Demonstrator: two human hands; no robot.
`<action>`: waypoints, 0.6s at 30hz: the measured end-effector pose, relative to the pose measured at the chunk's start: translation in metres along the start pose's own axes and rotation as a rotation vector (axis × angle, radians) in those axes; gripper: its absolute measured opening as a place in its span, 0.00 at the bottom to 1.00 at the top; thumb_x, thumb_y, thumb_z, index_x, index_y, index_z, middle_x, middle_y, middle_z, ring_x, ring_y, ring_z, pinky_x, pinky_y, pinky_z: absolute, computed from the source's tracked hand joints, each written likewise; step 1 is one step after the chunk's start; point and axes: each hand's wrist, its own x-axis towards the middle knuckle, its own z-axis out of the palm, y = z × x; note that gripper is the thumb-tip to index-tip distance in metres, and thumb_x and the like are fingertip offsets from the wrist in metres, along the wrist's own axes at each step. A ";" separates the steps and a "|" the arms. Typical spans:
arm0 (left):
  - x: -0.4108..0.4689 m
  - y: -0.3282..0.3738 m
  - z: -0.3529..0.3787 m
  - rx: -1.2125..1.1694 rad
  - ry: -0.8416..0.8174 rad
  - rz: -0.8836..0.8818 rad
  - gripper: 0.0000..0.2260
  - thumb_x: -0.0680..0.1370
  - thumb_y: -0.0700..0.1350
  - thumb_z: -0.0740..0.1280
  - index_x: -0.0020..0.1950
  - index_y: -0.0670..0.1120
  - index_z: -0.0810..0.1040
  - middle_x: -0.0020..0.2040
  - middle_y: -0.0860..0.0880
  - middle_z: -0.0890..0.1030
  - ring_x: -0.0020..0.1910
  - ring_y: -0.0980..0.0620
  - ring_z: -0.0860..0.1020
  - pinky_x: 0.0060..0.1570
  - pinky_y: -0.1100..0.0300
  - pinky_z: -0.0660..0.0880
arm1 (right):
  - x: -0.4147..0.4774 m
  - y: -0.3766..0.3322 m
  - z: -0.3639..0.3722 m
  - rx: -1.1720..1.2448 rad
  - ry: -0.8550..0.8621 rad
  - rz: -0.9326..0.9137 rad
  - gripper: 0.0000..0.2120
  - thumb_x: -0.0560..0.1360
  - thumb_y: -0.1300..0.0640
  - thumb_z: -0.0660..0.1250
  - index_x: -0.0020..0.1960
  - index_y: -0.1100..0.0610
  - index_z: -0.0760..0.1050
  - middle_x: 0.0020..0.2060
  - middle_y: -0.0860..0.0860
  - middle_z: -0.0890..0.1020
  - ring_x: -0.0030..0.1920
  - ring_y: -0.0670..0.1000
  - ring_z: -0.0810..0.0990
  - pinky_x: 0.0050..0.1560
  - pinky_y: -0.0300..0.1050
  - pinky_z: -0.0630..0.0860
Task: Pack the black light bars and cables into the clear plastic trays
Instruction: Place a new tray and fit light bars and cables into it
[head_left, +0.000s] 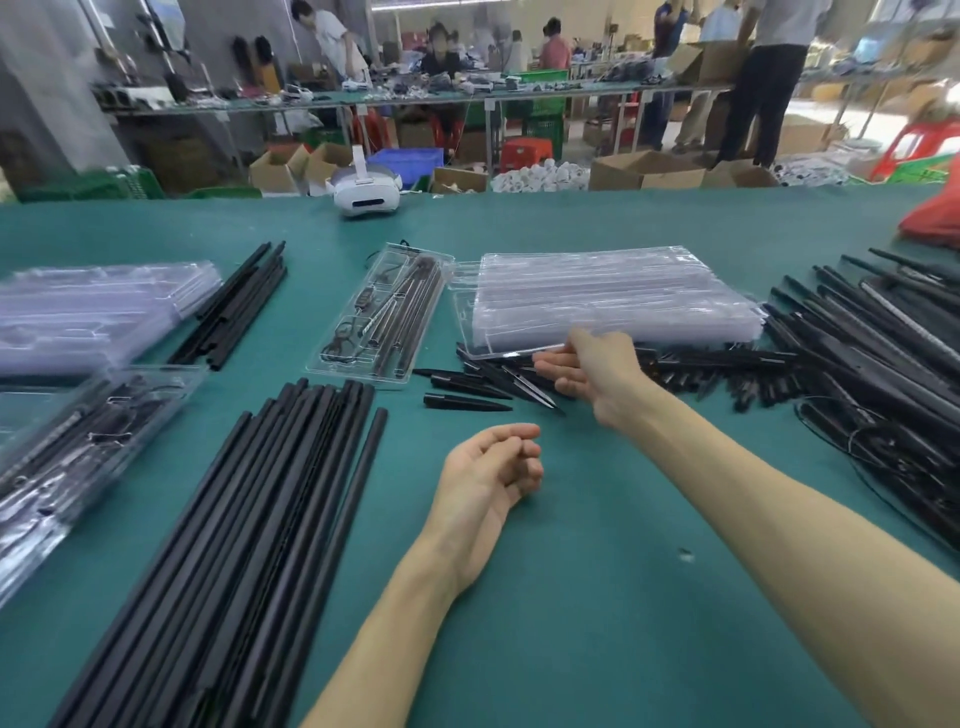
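My left hand (493, 467) rests palm up on the green table, fingers loosely curled, holding nothing. My right hand (592, 369) hovers over a scatter of short black pointed pieces (467, 387), fingers relaxed, just in front of a stack of clear plastic trays (613, 301). One filled clear tray (384, 317) with bars and a cable lies left of that stack. A row of long black bars (249, 519) lies at the lower left. A heap of black light bars and cables (872, 374) fills the right side.
More clear trays (93, 306) are stacked at the far left, with filled trays (67, 457) in front and several black bars (239, 306) beside them. A white headset (366, 195) sits at the table's far edge. People work at benches behind.
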 end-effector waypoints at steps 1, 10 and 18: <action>0.001 0.000 0.000 -0.014 0.004 0.001 0.09 0.82 0.34 0.61 0.56 0.36 0.79 0.40 0.46 0.79 0.36 0.52 0.78 0.40 0.62 0.78 | -0.009 0.003 -0.001 -0.012 -0.013 -0.022 0.12 0.79 0.65 0.55 0.44 0.66 0.75 0.31 0.55 0.85 0.30 0.49 0.85 0.21 0.35 0.72; 0.003 0.011 -0.012 -0.432 0.072 0.001 0.26 0.86 0.57 0.52 0.66 0.35 0.73 0.63 0.35 0.80 0.63 0.41 0.80 0.64 0.48 0.75 | -0.116 0.032 -0.045 -0.082 -0.055 -0.236 0.14 0.83 0.60 0.58 0.47 0.66 0.79 0.38 0.57 0.87 0.31 0.54 0.84 0.20 0.40 0.71; -0.006 0.012 -0.016 -0.101 -0.043 0.078 0.20 0.81 0.48 0.65 0.69 0.38 0.73 0.63 0.42 0.82 0.62 0.45 0.81 0.65 0.52 0.74 | -0.220 0.075 -0.098 -0.187 -0.152 -0.200 0.17 0.83 0.52 0.62 0.47 0.65 0.79 0.36 0.59 0.86 0.29 0.57 0.83 0.20 0.42 0.71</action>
